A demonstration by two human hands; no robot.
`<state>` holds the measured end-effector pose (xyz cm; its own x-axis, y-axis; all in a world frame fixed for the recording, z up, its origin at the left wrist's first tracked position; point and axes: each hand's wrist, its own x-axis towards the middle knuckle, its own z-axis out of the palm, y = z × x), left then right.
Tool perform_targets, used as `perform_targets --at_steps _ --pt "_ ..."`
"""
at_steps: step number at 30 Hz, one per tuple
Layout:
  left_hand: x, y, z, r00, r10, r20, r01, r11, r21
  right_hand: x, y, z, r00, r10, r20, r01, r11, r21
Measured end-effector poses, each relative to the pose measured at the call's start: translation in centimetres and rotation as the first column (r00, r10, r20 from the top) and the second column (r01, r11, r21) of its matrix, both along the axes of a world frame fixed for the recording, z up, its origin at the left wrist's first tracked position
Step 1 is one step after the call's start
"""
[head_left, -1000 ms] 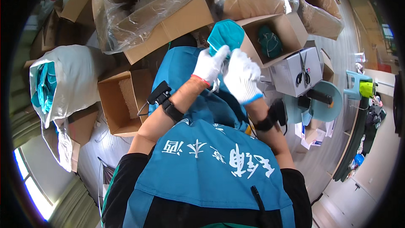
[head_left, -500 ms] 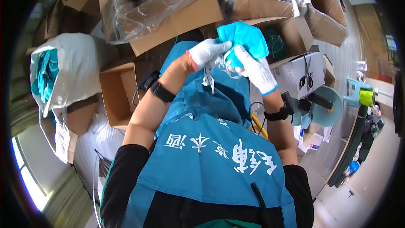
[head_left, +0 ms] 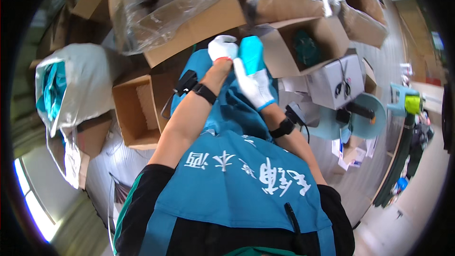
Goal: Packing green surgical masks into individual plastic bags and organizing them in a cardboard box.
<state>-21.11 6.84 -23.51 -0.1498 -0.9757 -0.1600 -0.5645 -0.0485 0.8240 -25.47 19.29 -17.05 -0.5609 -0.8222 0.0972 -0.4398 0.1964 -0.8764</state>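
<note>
The person's right hand (head_left: 253, 86), in a white glove with a blue cuff, grasps a turquoise mask (head_left: 251, 53), which sticks out past the fingers above the lap, between the left hand (head_left: 222, 48) and an open carton (head_left: 277, 56). The left hand, gloved in white with a red cuff, is just beside the mask, its fingers curled; whether it holds anything cannot be told. A dark teal item (head_left: 306, 50) lies inside the open carton. Just beside that carton, scissors (head_left: 342, 79) are on a white box (head_left: 324, 81). To the left are a brown box (head_left: 130, 109) and a white sack (head_left: 90, 83) with turquoise pieces (head_left: 55, 87); a plastic-lined carton (head_left: 201, 32) stands beyond the hands
</note>
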Motion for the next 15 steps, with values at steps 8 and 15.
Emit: perform_targets --at_steps 8,15 --pt "-0.6 -0.3 -4.9 0.976 -0.12 0.183 0.132 0.99 -0.057 1.4 4.4 0.8 0.987 0.133 -0.091 -0.132 0.991 0.023" --pt "-2.2 -1.9 -2.1 0.946 -0.067 -0.316 0.169 0.937 0.306 -6.6 8.0 0.8 0.935 0.097 -0.342 -0.133 0.988 -0.081"
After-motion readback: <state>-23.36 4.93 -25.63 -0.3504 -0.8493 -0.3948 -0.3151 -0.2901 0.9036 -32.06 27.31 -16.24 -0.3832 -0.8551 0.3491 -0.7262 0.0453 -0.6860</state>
